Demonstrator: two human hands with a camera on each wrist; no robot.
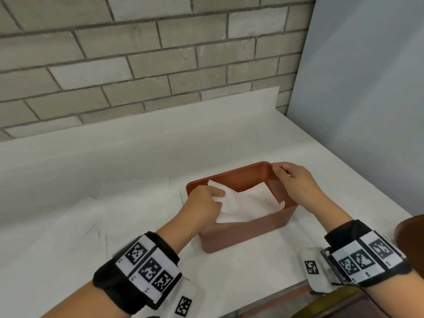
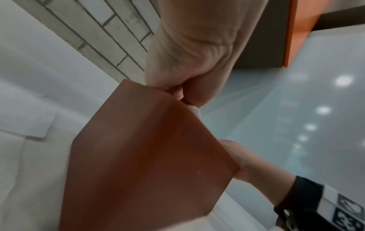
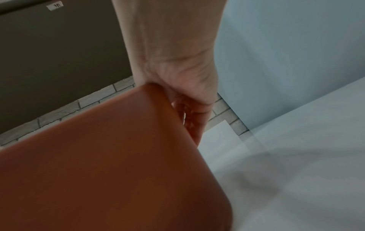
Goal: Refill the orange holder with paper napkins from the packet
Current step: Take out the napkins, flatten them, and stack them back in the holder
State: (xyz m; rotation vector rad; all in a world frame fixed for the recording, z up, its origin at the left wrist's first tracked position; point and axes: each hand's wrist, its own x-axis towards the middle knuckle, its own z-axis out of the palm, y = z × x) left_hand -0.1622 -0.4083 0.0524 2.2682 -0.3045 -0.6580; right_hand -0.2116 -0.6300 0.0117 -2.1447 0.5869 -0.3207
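My left hand (image 1: 205, 204) reaches down into the orange holder (image 1: 243, 232) on the white counter (image 1: 137, 157), fingers curled and pinching the near-left edge of the paper napkins (image 1: 247, 206) that lie inside it. My right hand (image 1: 292, 180) grips the holder's far-right corner, fingers hooked over the rim. The holder's long axis runs from near left to far right, so the napkins sit directly under my left hand and, I judge, need pressing flat along that line. No packet is visible. The head view alone shows the napkins; the left wrist view shows only the holder's outer wall and curled fingers (image 2: 177, 92); the right wrist view shows my fingers (image 3: 194, 118) behind the rim.
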